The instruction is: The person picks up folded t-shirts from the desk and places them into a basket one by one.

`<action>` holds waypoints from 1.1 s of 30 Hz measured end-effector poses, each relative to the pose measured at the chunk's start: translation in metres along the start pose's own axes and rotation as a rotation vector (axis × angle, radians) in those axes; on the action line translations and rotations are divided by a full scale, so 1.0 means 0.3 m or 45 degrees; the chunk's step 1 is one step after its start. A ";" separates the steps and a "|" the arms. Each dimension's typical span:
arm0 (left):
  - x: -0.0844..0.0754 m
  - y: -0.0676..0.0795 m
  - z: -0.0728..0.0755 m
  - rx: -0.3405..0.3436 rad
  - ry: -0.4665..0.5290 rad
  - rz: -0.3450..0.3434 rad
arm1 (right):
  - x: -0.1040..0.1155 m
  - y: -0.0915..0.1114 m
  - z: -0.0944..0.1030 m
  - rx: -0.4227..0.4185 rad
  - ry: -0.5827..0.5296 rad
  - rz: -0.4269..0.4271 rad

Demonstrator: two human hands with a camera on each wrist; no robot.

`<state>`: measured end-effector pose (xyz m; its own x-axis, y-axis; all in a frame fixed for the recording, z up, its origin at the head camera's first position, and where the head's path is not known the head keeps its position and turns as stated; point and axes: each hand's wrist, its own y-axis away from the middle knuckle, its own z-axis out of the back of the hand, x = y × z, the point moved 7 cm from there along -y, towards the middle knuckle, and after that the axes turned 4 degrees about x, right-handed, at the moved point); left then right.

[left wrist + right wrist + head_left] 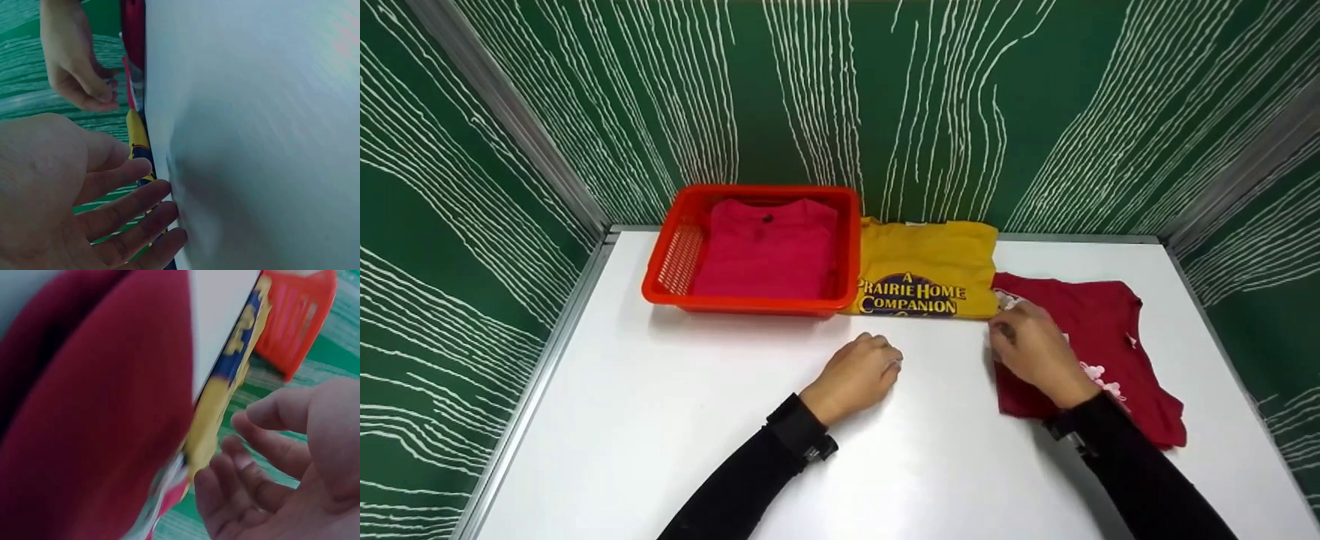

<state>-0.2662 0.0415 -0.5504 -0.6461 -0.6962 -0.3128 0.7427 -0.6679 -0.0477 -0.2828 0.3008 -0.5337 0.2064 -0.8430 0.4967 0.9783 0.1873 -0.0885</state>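
My left hand (855, 377) is low over the white table, in front of the yellow shirt (930, 251). Its fingers look loosely spread in the left wrist view, with nothing in them. Over the left part of a dark red T-shirt (1099, 315) hovers my right hand (1041, 352). In the right wrist view its relaxed fingers (270, 492) bend beside the red cloth (129, 410) and no fabric lies between them. Folded in half, the red shirt shows some white print, partly hidden under the hand. The yellow shirt lies folded flat, its lettering facing up.
A red plastic basket (757, 305) stands at the back left with a folded pink shirt (772, 259) inside. Its right side meets the yellow shirt. Green walls with white streaks (930, 112) enclose the white table (675, 420) at the back and both sides.
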 end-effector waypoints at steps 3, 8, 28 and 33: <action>-0.004 0.000 -0.009 -0.026 -0.024 -0.019 | -0.077 0.019 0.023 0.026 0.066 -0.110; -0.006 0.009 -0.014 -0.081 -0.038 -0.034 | -0.183 0.044 0.030 0.130 0.195 -0.284; -0.005 0.009 -0.030 -0.053 -0.073 -0.009 | -0.190 0.114 0.003 0.268 0.349 -0.321; -0.009 0.005 -0.022 -0.084 -0.106 -0.018 | -0.155 0.146 -0.008 0.255 0.361 -0.301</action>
<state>-0.2622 0.0441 -0.5559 -0.6670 -0.7081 -0.2318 0.7415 -0.6610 -0.1149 -0.2496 0.3469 -0.5626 0.0010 -0.9747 0.2237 0.9821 0.0431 0.1832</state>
